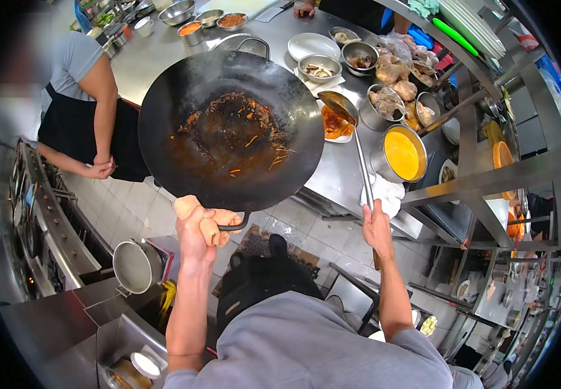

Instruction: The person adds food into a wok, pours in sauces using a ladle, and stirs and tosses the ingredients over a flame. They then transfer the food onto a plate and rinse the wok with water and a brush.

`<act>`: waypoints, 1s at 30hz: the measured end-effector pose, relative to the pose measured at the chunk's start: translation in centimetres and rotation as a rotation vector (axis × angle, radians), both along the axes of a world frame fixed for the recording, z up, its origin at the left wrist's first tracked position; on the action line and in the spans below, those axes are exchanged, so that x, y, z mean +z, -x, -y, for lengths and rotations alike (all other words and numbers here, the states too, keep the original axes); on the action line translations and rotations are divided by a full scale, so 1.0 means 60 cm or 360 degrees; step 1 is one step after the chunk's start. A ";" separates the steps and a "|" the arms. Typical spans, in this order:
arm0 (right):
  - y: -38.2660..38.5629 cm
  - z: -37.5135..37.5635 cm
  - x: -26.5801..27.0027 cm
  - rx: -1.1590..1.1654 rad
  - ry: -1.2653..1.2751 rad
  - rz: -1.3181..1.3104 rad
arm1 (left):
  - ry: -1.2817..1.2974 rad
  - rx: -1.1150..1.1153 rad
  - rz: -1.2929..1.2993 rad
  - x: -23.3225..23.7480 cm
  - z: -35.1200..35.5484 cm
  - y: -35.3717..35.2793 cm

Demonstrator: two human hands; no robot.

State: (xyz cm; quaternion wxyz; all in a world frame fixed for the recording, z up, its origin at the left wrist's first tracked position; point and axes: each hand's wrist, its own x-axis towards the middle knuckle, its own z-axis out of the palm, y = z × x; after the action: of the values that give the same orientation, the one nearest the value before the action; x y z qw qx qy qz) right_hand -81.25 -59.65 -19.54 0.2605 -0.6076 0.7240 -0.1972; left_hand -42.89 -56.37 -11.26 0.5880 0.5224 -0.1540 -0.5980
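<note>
A large black wok (157, 129) is held up over the floor and the edge of the steel counter, with brown sauce and orange shreds inside. My left hand (196, 227) grips its near handle through an orange cloth (188, 206). In my right hand (378, 230) is the long handle of a metal ladle (339, 106). The ladle's bowl is just right of the wok, above a white plate of glossy reddish-brown food (336, 123). Beside the ladle handle stands a pot of yellow liquid (402, 154), with a white cloth (387, 196) below it.
A co-worker (92, 97) in a black apron stands at the left, hands together. Metal bowls (319, 69) and bagged food (392, 68) stand on the counter (144, 68). A steel shelf frame (501, 175) rises at right. The stove (66, 240) is at left, near a strainer (136, 267).
</note>
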 end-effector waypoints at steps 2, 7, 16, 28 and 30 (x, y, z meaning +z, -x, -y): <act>0.001 0.006 0.001 -0.0014 0.0001 -0.0027 | -0.0019 0.0164 -0.0041 0.009 -0.003 0.009; -0.003 -0.003 0.017 -0.0020 -0.0010 0.0013 | -0.0065 0.0081 -0.0136 0.006 -0.039 -0.011; 0.031 0.007 -0.045 -0.0322 -0.0615 0.2666 | -0.0145 0.0227 -0.0360 0.003 -0.162 -0.039; -0.051 -0.118 0.037 0.0702 -0.1170 0.3720 | 0.0146 0.0554 -0.0668 0.043 -0.440 -0.056; -0.053 -0.120 0.044 0.0774 -0.1307 0.3395 | 0.0142 0.0863 -0.0582 0.041 -0.496 -0.045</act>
State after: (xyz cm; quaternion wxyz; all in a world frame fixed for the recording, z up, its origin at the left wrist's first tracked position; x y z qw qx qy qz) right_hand -78.05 -52.45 -16.89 0.9443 -0.1266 0.0122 -0.3036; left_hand -40.19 -26.60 -8.78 0.7660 0.4022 0.0728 -0.4961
